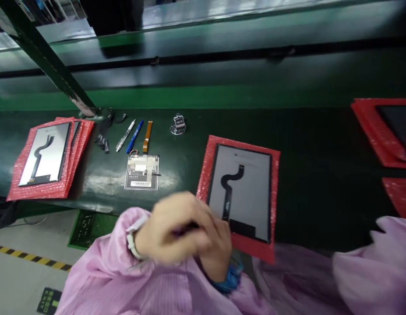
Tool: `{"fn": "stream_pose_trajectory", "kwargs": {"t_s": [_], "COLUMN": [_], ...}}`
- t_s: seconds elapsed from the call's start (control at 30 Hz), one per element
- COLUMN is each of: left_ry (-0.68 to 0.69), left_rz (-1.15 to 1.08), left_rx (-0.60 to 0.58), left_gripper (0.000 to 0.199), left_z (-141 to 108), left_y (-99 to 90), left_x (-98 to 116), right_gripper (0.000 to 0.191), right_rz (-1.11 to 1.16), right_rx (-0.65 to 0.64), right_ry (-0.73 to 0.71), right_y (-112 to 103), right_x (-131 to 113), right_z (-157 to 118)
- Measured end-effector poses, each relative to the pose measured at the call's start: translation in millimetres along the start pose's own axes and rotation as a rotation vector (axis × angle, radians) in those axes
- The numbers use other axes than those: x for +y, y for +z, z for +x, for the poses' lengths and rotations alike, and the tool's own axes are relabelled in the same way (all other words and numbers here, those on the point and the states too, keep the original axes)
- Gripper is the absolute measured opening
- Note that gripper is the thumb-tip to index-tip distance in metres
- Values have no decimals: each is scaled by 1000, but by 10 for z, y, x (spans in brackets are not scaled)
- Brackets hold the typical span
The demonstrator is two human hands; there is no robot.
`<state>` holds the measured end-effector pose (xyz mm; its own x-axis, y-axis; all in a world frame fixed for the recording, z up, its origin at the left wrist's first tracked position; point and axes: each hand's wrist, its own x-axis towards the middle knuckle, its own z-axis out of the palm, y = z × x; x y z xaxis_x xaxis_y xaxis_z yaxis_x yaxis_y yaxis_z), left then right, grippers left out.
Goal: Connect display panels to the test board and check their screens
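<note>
The dark green desk [308, 131] runs right across, with a co-worker's pink sleeve [373, 267] coming in at the right. Over on the left, a stack of red sheets [17, 186] carries a screen [54, 148] face-up to us, and there are more red sheets [370, 131] at the far right! Front and centre, a single red sheet [203, 181] lies under the middle screen [252, 192], a curvy black strip on its back. And here are the hands: the left hand [178, 227], blurred, crosses in front of the right hand [217, 251], by the screen's lower left corner; whether either grips anything, I cannot tell. Beyond them sit a flat circuit board [142, 177], a blue pen [135, 137], a white pen [125, 135] and a small metal piece [178, 124].
</note>
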<state>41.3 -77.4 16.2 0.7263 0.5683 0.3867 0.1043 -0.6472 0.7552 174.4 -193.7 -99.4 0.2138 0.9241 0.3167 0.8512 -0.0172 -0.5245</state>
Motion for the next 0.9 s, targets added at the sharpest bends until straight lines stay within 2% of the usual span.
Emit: {"fn": "stream_pose_trajectory", "kwargs": {"t_s": [0.07,0.13,0.17,0.23,0.33,0.43,0.53,0.6,0.7,0.73,0.77,0.8,0.87,0.9], "left_ry": [-115,-370,-550,-671,-743,-771,-750,-713,-586,-516,-361,-290,-173,-108], "left_rz": [388,751,897,958,955,939,914,894,781,705,498,408,310,262], "left_rx": [287,391,386,381,340,341,406,487,531,486,434,351,145,11], "left_gripper": [23,17,12,10,14,15,12,7,11,18,28,37,44,43], "left_z": [114,186,199,185,122,111,175,217,194,157,108,52,-63,-115], "left_y": [-349,-646,-763,-922,-992,-979,-1007,-1031,-947,-866,-759,-632,-355,-224], "left_x": [-323,-717,-911,-1241,-1522,-1603,-1540,-1393,-998,-840,-682,-534,-298,-219], "right_gripper": [34,25,21,18,21,23,17,15,18,21,27,34,45,45], "right_rz": [91,182,212,232,249,299,427,552,806,921,1040,1148,1262,1253], "right_rx": [45,95,102,93,86,54,-40,-100,-176,-200,-215,-215,-170,-137], "right_ry": [-73,-165,-210,-276,-359,-430,-460,-423,-176,-61,45,125,196,196], "right_y": [68,153,200,292,395,400,280,152,-35,-82,-117,-143,-168,-173], "right_x": [-192,-341,-399,-486,-544,-536,-501,-471,-419,-399,-379,-358,-316,-297], "right_z": [-55,-79,-81,-67,-6,83,146,156,145,143,145,151,173,187]}}
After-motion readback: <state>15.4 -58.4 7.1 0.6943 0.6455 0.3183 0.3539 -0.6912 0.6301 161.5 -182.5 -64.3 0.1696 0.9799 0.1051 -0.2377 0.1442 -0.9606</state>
